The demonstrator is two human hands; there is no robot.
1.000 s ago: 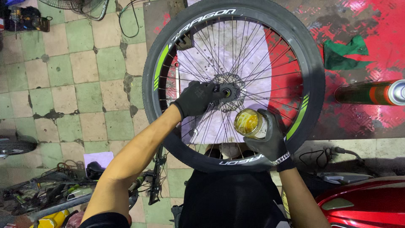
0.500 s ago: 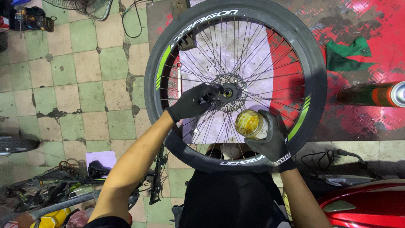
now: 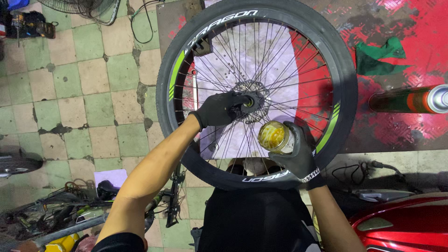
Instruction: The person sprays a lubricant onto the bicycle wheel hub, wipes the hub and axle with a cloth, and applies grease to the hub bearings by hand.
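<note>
A black bicycle wheel with green rim marks and thin spokes lies flat in front of me, resting against my lap. My left hand, in a black glove, reaches to the hub at the wheel's centre, fingertips pressed on it beside the brake disc. My right hand, also gloved and wearing a metal watch, holds an open round jar of yellow grease just below the hub, over the spokes.
A spray can lies on the red floor at right, a green rag above it. A red vehicle body sits lower right. Bike parts and tools clutter the tiled floor lower left. A fan stands top left.
The view has shifted slightly. My left hand stays on the hub with small finger movement, and the jar remains in my right hand.
</note>
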